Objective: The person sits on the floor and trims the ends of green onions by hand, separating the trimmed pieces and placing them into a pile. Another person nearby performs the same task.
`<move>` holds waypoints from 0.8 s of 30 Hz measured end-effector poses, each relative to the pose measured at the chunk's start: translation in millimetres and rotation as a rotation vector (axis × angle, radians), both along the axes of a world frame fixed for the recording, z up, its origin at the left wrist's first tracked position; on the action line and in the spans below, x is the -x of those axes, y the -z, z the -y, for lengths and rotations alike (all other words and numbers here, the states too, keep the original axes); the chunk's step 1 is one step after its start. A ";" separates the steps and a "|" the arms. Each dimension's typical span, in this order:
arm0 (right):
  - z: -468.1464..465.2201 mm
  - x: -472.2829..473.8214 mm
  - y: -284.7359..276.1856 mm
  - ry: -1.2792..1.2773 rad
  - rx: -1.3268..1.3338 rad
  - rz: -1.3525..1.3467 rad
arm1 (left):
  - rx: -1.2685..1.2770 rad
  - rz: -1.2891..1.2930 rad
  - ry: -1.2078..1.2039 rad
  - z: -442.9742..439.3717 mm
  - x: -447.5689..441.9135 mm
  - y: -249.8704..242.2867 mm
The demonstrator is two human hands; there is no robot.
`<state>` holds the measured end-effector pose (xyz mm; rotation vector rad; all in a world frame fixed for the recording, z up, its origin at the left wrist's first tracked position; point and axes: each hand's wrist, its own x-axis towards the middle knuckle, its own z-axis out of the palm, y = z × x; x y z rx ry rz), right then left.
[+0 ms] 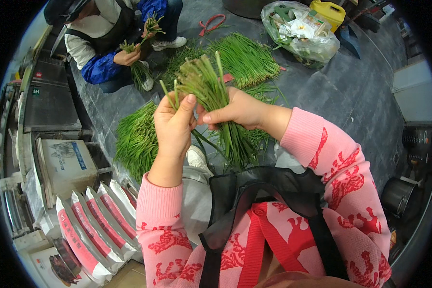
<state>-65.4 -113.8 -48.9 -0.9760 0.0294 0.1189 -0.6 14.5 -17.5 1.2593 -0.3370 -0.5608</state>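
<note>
My right hand [237, 109] grips a thick bunch of garlic chives [210, 86], pale stem ends up and green leaves hanging toward my lap. Close beside it, my left hand [174, 126] pinches a few separate stalks [168, 94] between thumb and fingers. The leaves of those stalks trail down below the hand. On the floor left of my hands lies a large heap of garlic chives [135, 138]. Another neat heap of garlic chives [246, 59] lies beyond the bunch. Loose green scraps [266, 94] are scattered on the floor, partly hidden by my right hand and wrist.
A person [100, 39] crouches at upper left, holding chives in both hands. A clear plastic bag of waste [306, 39] and a yellow jug [329, 14] stand at upper right. Red-and-white packs [84, 234] and a cardboard box [68, 160] line the left. A metal pot [399, 196] is at right.
</note>
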 end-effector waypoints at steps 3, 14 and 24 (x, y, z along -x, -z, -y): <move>8.0 1.0 3.3 0.074 -0.086 -0.010 | 0.058 -0.016 0.008 -2.8 -7.2 7.2; 41.4 2.1 -6.2 0.441 0.267 0.051 | 0.152 0.083 -0.196 -27.9 -45.0 -2.2; 56.4 1.0 -5.9 0.566 1.037 0.130 | -0.048 0.393 -0.291 -34.4 -51.6 -4.5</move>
